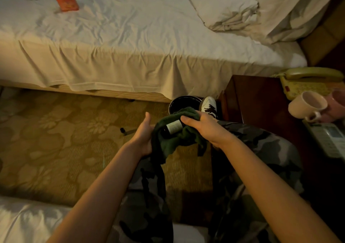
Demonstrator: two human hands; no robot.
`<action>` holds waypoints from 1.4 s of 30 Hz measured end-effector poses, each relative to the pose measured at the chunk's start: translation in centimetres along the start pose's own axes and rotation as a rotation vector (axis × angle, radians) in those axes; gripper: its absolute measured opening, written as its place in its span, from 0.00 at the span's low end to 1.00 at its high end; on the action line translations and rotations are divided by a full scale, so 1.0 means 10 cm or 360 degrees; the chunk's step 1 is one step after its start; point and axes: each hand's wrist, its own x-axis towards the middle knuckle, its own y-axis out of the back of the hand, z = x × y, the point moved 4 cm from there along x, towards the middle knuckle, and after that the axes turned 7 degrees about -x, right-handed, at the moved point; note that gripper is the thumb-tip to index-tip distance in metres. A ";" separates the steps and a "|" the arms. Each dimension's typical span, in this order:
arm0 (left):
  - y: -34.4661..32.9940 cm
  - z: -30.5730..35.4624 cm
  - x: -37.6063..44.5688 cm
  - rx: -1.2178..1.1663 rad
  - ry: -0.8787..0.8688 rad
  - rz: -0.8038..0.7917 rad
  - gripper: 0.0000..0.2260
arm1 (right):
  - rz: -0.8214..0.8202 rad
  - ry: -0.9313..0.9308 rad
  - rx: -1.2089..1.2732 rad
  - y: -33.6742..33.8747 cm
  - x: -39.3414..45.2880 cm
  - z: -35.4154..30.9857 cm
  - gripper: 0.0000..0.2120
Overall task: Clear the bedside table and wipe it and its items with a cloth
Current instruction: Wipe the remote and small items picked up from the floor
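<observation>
Left of the table (pixel 261 100), my right hand (pixel 203 128) grasps the soft cloth (pixel 173 140) round a small, slippery-looking bottle (pixel 172 127); left hand (pixel 143 136) supports, grip unclear.

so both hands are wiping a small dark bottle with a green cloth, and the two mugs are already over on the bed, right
Not quite. The head view shows the two mugs on the bedside table, beside the phone, not on the bed. The rest holds: the left hand and right hand hold the green cloth around the small dark bottle.
</observation>
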 end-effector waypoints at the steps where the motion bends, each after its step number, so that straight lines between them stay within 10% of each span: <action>1: 0.01 0.02 0.01 -0.0067 -0.0002 -0.0011 0.37 | 0.0010 0.0010 -0.0029 0.02 0.01 0.01 0.07; 10: 0.04 0.01 0.05 0.0144 0.0054 -0.0092 0.14 | 0.0039 -0.0015 -0.0195 0.06 0.06 0.07 0.09; 25: -0.06 -0.06 0.14 0.1114 0.0047 0.0136 0.21 | 0.0176 0.0770 -0.1396 -0.33 -0.10 0.07 0.11; 31: -0.09 0.04 0.14 0.1429 -0.0434 0.0382 0.15 | 0.0247 0.0456 -0.1038 -0.29 -0.04 0.14 0.11; 36: -0.11 0.02 0.06 0.1721 -0.1161 0.0651 0.21 | 0.0311 -0.0282 0.0285 -0.31 0.02 0.34 0.08; 42: -0.19 -0.08 0.12 0.2318 -0.1283 0.0549 0.13 | 0.0195 -0.0785 0.0955 -0.30 -0.04 0.45 0.10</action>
